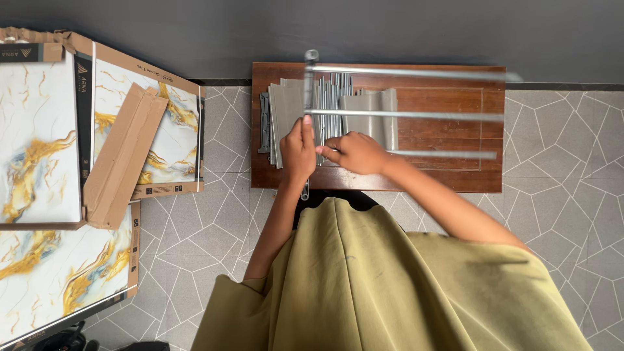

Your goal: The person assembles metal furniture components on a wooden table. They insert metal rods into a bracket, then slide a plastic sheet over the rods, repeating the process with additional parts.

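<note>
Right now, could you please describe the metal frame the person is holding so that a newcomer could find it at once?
Find the dark brown wooden table against the grey wall. Above it, the left hand grips a grey metal rack by its upright bar. Three long thin rods running to the right set it apart from the flat grey sheets lying beneath.

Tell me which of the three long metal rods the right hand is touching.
The nearest, lowest rod: the right hand rests at its left end. The middle rod and far rod lie beyond it, untouched.
</note>
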